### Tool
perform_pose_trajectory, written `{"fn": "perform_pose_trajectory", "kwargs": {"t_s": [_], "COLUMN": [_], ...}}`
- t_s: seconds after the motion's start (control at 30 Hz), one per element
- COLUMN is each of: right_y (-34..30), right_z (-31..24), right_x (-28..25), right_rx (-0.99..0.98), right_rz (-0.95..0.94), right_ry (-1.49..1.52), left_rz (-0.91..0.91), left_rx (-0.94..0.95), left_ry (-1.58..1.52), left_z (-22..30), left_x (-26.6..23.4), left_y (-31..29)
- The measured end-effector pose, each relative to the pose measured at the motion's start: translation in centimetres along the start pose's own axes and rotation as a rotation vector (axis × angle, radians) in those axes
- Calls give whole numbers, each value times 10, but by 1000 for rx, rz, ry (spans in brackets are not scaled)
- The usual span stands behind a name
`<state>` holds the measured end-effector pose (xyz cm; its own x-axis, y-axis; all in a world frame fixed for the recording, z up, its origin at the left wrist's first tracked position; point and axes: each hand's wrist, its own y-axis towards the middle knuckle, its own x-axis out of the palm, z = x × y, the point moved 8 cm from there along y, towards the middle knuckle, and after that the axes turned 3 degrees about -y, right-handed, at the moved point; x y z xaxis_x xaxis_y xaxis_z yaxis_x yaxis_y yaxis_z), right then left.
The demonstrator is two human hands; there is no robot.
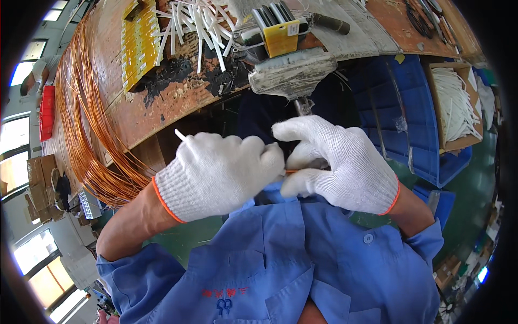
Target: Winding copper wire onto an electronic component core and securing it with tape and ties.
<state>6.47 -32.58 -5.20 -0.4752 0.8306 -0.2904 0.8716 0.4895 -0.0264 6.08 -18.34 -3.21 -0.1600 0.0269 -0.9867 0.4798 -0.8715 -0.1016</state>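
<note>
My left hand [229,175], in a white knit glove with an orange cuff, is closed in a fist in front of my chest. A thin white tube [180,135] sticks out of it on the thumb-away side; the rest is hidden inside the fist. Close beside it, my right hand [342,167], gloved the same way, has its fingers curled and its thumb near them. Between the two hands shows a short copper-coloured wire [292,171], which the right fingers pinch. Whether the wire runs into the white tube is hidden by the left glove.
A worn wooden bench [178,105] lies ahead, carrying loose white tubes [199,24], a yellow strip panel [139,46] and a vise-like fixture [294,73] with a yellow block [281,39]. Long copper wires [81,108] hang at left. At right stand a blue bin [399,108] and a carton of white tubes [456,102].
</note>
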Motion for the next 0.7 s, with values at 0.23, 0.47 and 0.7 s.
{"fn": "perform_pose_trajectory", "kwargs": {"t_s": [0.23, 0.47, 0.7], "right_y": [-9, -19, -28], "right_z": [11, 8, 17], "right_x": [6, -8, 3], "right_rx": [-139, -213, -201], "right_rz": [-87, 104, 46], "right_ry": [-360, -553, -482], "left_rz": [-140, -175, 58], "left_rx": [-32, -223, 20], "left_ry": [-137, -284, -10], "left_z": [-11, -46, 1], "left_x": [12, 18, 14], "left_y": [-7, -10, 9]}}
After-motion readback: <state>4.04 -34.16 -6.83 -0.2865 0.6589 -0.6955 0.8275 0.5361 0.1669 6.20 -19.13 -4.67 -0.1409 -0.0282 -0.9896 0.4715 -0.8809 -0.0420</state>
